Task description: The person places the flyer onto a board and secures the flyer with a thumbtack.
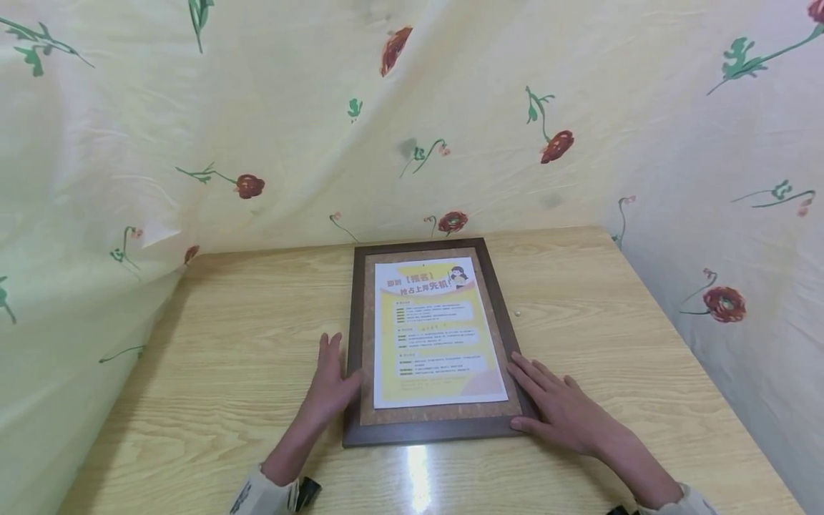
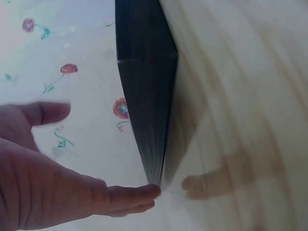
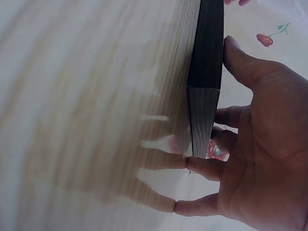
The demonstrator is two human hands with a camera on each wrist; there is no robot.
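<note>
A cork board in a dark brown frame (image 1: 431,433) lies flat on the table. A yellow and white printed sheet (image 1: 440,336) covers most of its brown cork (image 1: 368,343). Beside the frame's lower left side is my left hand (image 1: 331,386), fingers straight and thumb at the frame's edge. The left wrist view shows this hand (image 2: 62,178) with its fingertips by the frame's side (image 2: 147,96). My right hand (image 1: 566,415) rests against the lower right corner, thumb and fingertips on the frame. In the right wrist view its fingers (image 3: 199,204) are spread, two fingertips touching the tabletop.
A small round pin-like piece (image 1: 518,313) lies on the wood-grain table (image 1: 257,336), right of the frame. Cream cloth (image 1: 302,107) with red flowers hangs behind the table and along both sides. Light glares on the tabletop near the front.
</note>
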